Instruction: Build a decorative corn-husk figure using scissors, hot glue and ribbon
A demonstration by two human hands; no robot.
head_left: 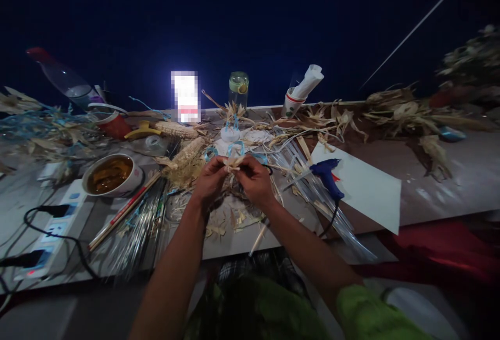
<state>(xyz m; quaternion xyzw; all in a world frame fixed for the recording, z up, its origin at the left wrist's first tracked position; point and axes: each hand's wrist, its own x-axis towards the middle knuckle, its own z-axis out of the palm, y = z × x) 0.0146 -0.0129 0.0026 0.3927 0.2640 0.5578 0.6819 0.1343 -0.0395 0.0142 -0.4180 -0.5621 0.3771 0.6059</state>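
Above the near middle of the table, my left hand (209, 179) and my right hand (255, 179) meet around a piece of pale dried corn husk (234, 163). Both hands are closed, pinching it between thumbs and fingers from either side. Light blue ribbon loops (236, 148) show just behind the fingers; whether they join the husk I cannot tell. Beneath the hands lie scattered husk scraps (216, 225). Left of my left hand is a dried corn cob (189, 153) with yellowish fibres.
A blue glue gun (328, 177) rests on a white sheet (371, 194) at right, beside clear glue sticks (351, 236). At left stand a bowl of brown liquid (111, 176) and a power strip (58, 230). Behind are a lidded bottle (238, 87) and a paper cup (292, 103).
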